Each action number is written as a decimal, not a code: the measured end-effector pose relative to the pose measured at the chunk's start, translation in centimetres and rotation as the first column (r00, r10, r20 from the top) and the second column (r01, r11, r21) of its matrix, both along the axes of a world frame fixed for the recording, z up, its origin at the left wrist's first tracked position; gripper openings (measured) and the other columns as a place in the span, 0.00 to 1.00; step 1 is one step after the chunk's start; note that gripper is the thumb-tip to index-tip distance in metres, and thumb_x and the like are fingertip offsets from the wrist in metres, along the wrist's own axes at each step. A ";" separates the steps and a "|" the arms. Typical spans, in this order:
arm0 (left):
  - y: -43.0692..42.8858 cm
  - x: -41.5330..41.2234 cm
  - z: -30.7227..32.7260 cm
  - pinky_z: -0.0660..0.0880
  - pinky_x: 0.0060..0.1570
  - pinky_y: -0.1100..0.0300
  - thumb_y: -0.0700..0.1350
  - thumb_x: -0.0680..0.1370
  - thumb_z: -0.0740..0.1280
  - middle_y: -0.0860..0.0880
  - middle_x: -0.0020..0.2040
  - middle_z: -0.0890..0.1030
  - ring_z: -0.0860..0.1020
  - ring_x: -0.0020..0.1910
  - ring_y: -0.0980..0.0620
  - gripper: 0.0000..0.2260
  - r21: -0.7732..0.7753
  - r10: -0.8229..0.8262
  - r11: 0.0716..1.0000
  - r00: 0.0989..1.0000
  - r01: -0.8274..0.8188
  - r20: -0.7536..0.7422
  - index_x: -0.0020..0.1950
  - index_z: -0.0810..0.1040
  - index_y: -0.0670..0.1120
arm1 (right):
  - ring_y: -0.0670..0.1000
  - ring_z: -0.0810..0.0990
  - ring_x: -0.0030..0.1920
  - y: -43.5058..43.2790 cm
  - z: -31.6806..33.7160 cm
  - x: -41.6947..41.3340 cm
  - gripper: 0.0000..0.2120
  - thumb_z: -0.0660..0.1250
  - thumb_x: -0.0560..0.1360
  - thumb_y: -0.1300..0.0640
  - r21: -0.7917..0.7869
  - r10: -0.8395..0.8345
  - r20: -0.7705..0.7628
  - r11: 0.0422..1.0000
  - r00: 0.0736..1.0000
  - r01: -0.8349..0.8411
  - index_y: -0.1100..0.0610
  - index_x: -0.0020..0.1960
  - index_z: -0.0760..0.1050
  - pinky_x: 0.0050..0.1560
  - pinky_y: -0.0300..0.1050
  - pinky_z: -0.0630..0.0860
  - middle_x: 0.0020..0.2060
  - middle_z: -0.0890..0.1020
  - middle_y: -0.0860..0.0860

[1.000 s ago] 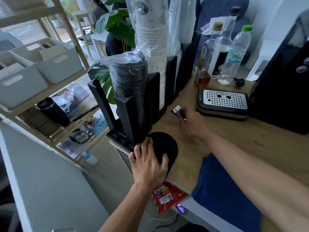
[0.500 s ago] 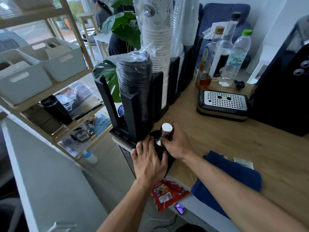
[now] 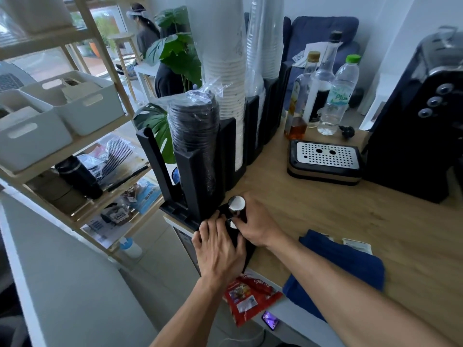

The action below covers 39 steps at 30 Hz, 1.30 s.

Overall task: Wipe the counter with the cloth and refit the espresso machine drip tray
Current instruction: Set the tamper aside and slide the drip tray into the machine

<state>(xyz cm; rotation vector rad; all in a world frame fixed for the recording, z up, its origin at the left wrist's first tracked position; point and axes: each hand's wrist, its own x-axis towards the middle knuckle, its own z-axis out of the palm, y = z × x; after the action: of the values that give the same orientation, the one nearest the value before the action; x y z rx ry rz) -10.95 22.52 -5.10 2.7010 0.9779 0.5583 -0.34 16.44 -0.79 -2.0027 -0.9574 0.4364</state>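
Hands meet at the corner of a wooden counter [image 3: 325, 211]. Left hand [image 3: 220, 249] lies flat, fingers straight, pressing a black mat [image 3: 248, 256]. Right hand [image 3: 260, 226] curls round a metal-topped tamper [image 3: 236, 205] at the mat's far edge. Blue cloth [image 3: 345, 264] lies crumpled beside the right forearm. Drip tray [image 3: 325, 159] sits on the counter, just beside the espresso machine [image 3: 413, 136].

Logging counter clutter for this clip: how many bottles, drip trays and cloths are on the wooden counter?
Bottles: 3
Drip tray: 1
Blue cloth: 1
Total: 5
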 end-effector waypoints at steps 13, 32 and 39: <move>0.1 0.3 8.6 0.72 0.49 0.53 0.59 0.76 0.57 0.47 0.57 0.79 0.78 0.56 0.44 0.20 -0.066 -0.150 0.988 0.805 0.137 -0.574 0.58 0.77 0.47 | 0.50 0.76 0.55 -6.1 3.4 2.8 0.20 0.64 0.76 0.56 -0.273 -0.064 -0.084 0.961 0.994 0.039 0.54 0.67 0.69 0.54 0.40 0.72 0.56 0.77 0.51; -3.8 20.9 6.1 0.70 0.49 0.56 0.46 0.80 0.61 0.46 0.57 0.75 0.74 0.51 0.48 0.07 -0.794 -0.017 0.585 0.981 0.165 0.191 0.56 0.72 0.47 | 0.57 0.67 0.69 -17.6 4.7 15.0 0.26 0.58 0.78 0.47 -0.289 -0.672 0.009 0.707 0.740 0.646 0.58 0.72 0.62 0.68 0.53 0.65 0.71 0.66 0.57; -3.1 24.8 2.8 0.67 0.67 0.44 0.53 0.77 0.57 0.46 0.75 0.64 0.71 0.67 0.42 0.28 -0.831 0.025 0.551 0.994 0.073 0.103 0.76 0.57 0.50 | 0.55 0.59 0.73 -16.7 2.3 17.4 0.34 0.64 0.77 0.52 -0.263 -0.725 -0.037 0.671 0.688 0.693 0.56 0.77 0.51 0.70 0.47 0.58 0.75 0.56 0.54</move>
<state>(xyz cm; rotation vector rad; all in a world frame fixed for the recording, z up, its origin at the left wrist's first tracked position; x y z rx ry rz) 13.88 19.46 -2.30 1.7775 0.8616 0.1305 17.10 -0.28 1.52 -2.3278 0.0306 0.2363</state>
